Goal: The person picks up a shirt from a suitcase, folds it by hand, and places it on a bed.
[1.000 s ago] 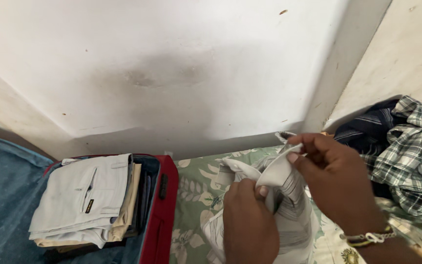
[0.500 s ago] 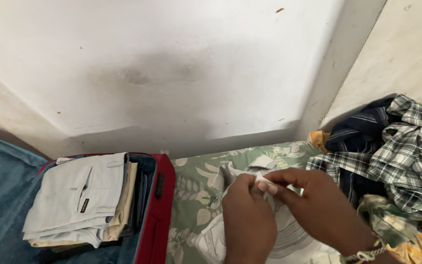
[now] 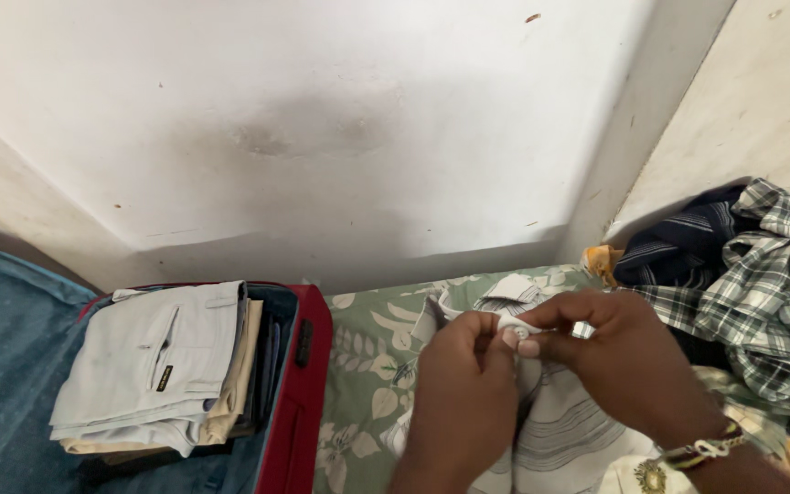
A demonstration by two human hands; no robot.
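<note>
Since 1 second ago the white striped shirt (image 3: pixel 550 430) has been brought down from a raised hold to lie low on the green leaf-print bedsheet (image 3: pixel 368 366), at the lower centre of the frame. The right hand (image 3: pixel 624 366), which was lifted with the collar edge pinched, has dropped and closed in on the left hand (image 3: pixel 464 384); both now meet at the shirt's neck, fingertips pressed together on a small white button (image 3: pixel 520 333) and the placket around it. Both grips are closed on the fabric, thumb against forefinger. Judged from this, the work has passed from shaking the garment out to fastening it at the collar.

In the lower left of the frame a red suitcase (image 3: pixel 299 402) with a teal lining lies open; a stack of folded trousers (image 3: pixel 157 366) sits inside it, pale grey on top, beige and dark layers beneath. 1 small dark rectangular label with yellow marking is seen on the top pair, beside a pocket slit. At the right edge a heap of unfolded checked shirts (image 3: pixel 761 284) lies against the wall. A beaded bracelet (image 3: pixel 701 448) is worn on the right wrist.
</note>
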